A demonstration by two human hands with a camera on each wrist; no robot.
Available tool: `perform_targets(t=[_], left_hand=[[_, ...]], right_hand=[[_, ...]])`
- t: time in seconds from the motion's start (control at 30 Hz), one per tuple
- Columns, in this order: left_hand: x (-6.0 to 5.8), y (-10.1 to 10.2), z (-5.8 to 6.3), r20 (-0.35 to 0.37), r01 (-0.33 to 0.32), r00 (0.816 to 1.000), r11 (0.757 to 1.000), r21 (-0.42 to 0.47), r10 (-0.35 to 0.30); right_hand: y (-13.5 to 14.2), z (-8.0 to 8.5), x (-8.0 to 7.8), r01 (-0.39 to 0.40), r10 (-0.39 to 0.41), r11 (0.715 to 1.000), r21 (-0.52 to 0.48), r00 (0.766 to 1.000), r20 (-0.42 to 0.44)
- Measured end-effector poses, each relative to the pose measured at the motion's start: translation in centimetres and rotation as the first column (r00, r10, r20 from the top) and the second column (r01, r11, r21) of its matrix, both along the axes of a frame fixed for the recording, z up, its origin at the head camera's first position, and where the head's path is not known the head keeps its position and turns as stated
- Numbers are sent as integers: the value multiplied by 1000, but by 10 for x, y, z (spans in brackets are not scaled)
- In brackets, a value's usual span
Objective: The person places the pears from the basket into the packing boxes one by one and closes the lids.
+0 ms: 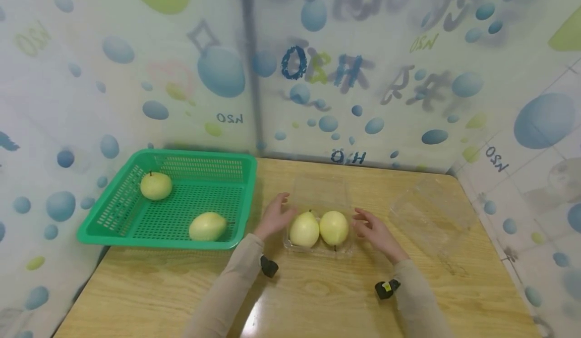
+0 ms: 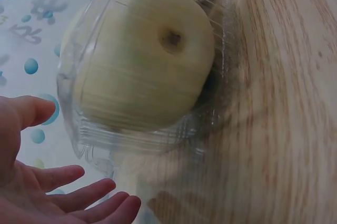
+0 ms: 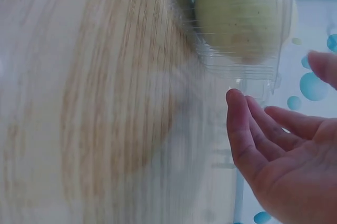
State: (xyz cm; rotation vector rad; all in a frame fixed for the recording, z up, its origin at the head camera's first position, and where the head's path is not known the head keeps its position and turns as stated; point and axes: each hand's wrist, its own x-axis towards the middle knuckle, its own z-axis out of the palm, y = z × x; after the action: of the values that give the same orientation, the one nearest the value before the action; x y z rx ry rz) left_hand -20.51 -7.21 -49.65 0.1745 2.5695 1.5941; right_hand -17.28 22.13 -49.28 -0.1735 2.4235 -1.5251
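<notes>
Two pale yellow-green pears sit side by side in a clear plastic clamshell box, the left pear and the right pear. The box's lid is raised at the back. My left hand is beside the box's left side, fingers loosely extended and holding nothing. In the left wrist view, its fingers lie just off the clear wall. On the other side, my right hand is by the box with relaxed fingers. Its fingertips appear close to the box's edge; whether they touch I cannot tell.
A green plastic basket stands to the left, holding one pear at its back and another pear near its front. At the right of the wooden table lies another clear plastic box. A patterned curtain hangs behind the table.
</notes>
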Motion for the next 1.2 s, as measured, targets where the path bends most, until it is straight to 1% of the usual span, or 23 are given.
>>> perform_targets(t=[0.17,0.27,0.37,0.47,0.53,0.67,0.77,0.93,1.07,1.1,1.2], left_hand=[[-1,0,2,60,8,998,1000,24,-10],[-3,1,3,99,1,995,1000,30,-4],[-6,2,1,122,-6,992,1000,30,2],[-10,4,1,156,-13,988,999,36,7],[-12,5,3,192,-28,981,998,49,18],[-16,8,8,303,-90,951,990,108,54],[-19,9,13,371,-122,927,981,149,59],[-26,10,20,427,-138,902,980,144,64],[-33,11,23,472,-143,880,980,141,60],[-35,11,24,483,-140,874,979,149,52],[-40,9,27,505,-166,861,970,180,53]], right_hand=[[0,0,-7,23,-23,1000,-3,999,30],[2,-1,-14,32,-32,999,12,999,44],[1,-1,-22,49,-51,998,32,997,65],[0,0,-31,59,-64,996,62,994,84],[0,0,-37,62,-68,996,66,993,93],[-1,-1,-47,60,-62,998,22,992,114],[-1,-2,-53,65,-62,998,-19,990,126],[-1,-2,-63,66,-60,997,-36,988,145],[-3,-1,-70,74,-64,996,-44,980,189],[-3,-1,-71,75,-64,996,-46,978,199],[-4,0,-74,73,-57,995,-62,974,220]])
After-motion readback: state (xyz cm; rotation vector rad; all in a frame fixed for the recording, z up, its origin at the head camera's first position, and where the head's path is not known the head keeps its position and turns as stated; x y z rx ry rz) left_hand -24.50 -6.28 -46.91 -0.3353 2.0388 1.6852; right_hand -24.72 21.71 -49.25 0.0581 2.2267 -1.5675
